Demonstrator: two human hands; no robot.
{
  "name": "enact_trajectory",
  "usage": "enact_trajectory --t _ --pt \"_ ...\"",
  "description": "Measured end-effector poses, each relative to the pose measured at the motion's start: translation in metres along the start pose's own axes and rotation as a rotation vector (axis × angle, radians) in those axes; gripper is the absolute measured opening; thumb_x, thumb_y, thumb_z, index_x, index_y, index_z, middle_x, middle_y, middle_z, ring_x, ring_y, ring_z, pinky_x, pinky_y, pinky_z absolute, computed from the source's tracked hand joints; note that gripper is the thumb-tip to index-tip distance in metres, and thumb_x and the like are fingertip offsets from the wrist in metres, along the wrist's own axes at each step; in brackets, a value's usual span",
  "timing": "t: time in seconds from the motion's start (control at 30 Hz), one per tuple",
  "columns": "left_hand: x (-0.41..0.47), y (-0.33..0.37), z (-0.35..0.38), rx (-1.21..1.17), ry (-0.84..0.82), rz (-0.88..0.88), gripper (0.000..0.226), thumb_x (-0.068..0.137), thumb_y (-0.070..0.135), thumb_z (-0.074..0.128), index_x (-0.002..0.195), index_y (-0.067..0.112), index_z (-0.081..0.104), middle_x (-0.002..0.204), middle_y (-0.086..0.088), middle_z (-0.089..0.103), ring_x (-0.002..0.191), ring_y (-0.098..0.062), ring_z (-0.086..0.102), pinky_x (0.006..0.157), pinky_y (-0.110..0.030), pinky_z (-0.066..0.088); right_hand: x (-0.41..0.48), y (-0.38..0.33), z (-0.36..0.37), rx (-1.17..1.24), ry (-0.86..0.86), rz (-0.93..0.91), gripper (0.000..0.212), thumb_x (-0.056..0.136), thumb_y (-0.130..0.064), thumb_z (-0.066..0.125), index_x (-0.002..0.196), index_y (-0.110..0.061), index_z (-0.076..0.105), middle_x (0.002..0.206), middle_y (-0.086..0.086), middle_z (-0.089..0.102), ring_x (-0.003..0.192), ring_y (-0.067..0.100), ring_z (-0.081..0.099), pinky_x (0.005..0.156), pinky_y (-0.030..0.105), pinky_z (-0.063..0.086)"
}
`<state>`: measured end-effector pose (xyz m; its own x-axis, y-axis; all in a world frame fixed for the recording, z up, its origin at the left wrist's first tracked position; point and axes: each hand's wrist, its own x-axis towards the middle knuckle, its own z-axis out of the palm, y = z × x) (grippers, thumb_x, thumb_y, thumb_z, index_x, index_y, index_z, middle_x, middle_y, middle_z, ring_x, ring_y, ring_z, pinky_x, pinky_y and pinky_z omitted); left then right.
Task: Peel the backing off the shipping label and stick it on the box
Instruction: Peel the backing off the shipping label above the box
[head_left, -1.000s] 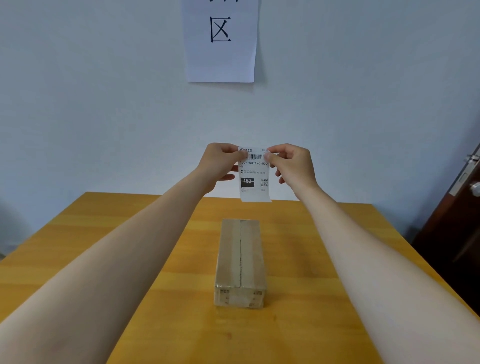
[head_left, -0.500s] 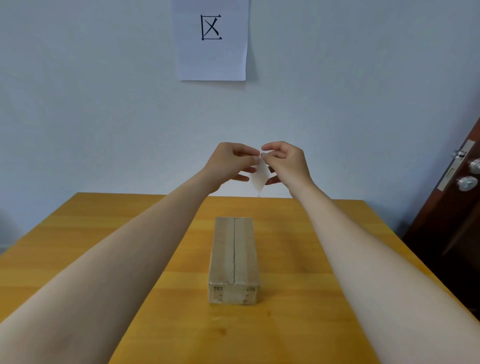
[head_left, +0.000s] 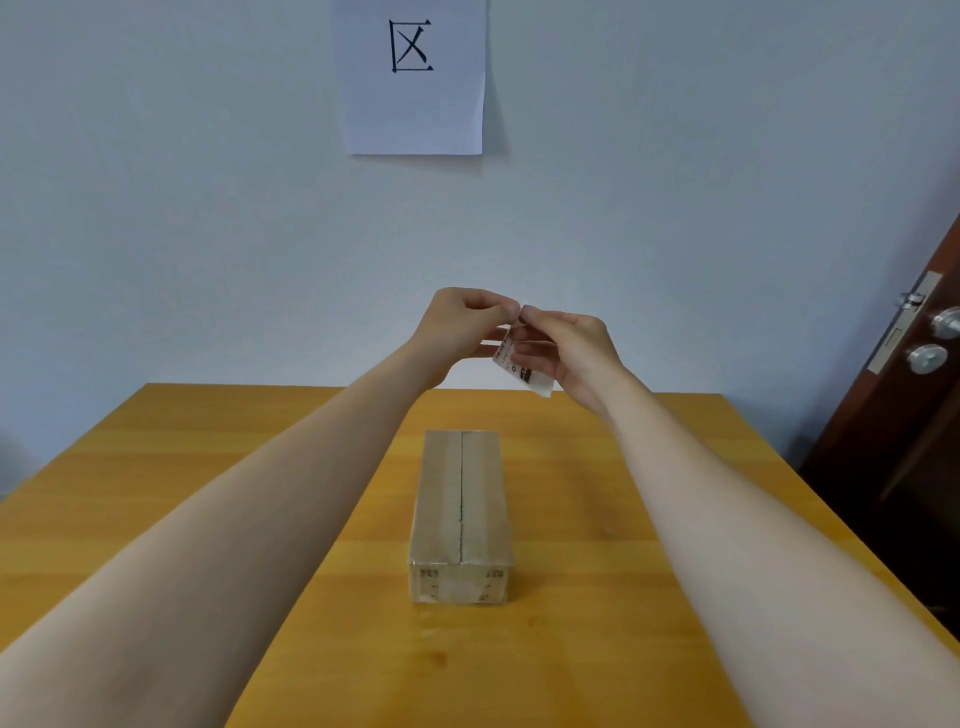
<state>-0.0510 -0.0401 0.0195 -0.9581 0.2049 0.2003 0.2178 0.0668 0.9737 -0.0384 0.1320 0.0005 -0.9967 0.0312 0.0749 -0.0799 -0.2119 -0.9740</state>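
Note:
A long taped cardboard box (head_left: 461, 512) lies lengthwise in the middle of the wooden table (head_left: 208, 467). Well above its far end I hold a small white shipping label (head_left: 511, 364) with black print. The label is tilted and turned mostly edge-on. My left hand (head_left: 462, 332) pinches its top corner with thumb and forefinger. My right hand (head_left: 569, 356) pinches the same corner from the other side, and its fingers cover much of the label. Whether the backing has separated from the label cannot be seen.
A white paper sheet (head_left: 413, 78) with a black character hangs on the pale wall behind. A dark wooden door (head_left: 904, 415) with a metal handle and lock stands at the right, close to the table's right edge.
The label faced me flat a second ago; it has since been turned edge-on and tilted. Both hands have closed in on its top corner and shifted slightly.

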Motion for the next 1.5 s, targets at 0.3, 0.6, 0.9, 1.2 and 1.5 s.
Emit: enact_trajectory --t 0.3,0.6,0.9,1.2,1.5 --pt "-0.001 0.004 0.000 -0.003 -0.028 -0.002 0.021 0.098 0.014 0.069 0.112 0.001 0.078 0.108 -0.013 0.080 0.093 -0.024 0.080 0.076 -0.032 0.065 0.000 -0.008 0.002 0.016 -0.015 -0.012 0.024 0.097 -0.023 0.075 0.092 0.001 0.077 0.076 0.010 0.073 0.065 0.024 0.069 0.066 0.036 0.065" --pt "-0.005 0.007 0.003 0.006 -0.028 0.003 0.033 0.098 0.033 0.072 0.108 0.002 0.078 0.107 -0.010 0.080 0.093 -0.024 0.080 0.080 -0.035 0.066 0.001 -0.007 -0.003 -0.006 -0.049 -0.057 0.021 0.101 -0.017 0.072 0.103 0.003 0.077 0.080 0.010 0.072 0.065 0.022 0.069 0.070 0.039 0.066" --pt "-0.004 0.007 0.003 0.005 -0.018 0.003 0.025 0.099 0.027 0.072 0.105 0.003 0.079 0.104 -0.011 0.081 0.091 -0.023 0.080 0.076 -0.033 0.065 -0.001 -0.008 -0.002 -0.034 -0.092 -0.089 0.020 0.102 -0.018 0.069 0.100 0.000 0.077 0.078 0.006 0.071 0.064 0.019 0.067 0.067 0.036 0.065" --pt "-0.004 0.006 -0.002 -0.029 -0.020 -0.030 0.028 0.101 0.021 0.064 0.111 -0.001 0.077 0.110 -0.018 0.079 0.097 -0.033 0.079 0.082 -0.039 0.066 0.000 -0.007 0.001 -0.058 -0.090 -0.095 0.018 0.100 -0.017 0.072 0.099 0.000 0.077 0.082 0.009 0.070 0.066 0.022 0.067 0.067 0.038 0.064" --pt "-0.005 0.005 -0.008 -0.030 -0.025 -0.025 0.023 0.101 0.024 0.067 0.108 0.007 0.080 0.102 -0.006 0.081 0.097 -0.025 0.079 0.086 -0.040 0.065 -0.002 -0.010 0.007 -0.077 -0.091 -0.119 0.017 0.099 -0.018 0.074 0.097 -0.001 0.077 0.079 0.009 0.071 0.064 0.021 0.068 0.067 0.037 0.065"
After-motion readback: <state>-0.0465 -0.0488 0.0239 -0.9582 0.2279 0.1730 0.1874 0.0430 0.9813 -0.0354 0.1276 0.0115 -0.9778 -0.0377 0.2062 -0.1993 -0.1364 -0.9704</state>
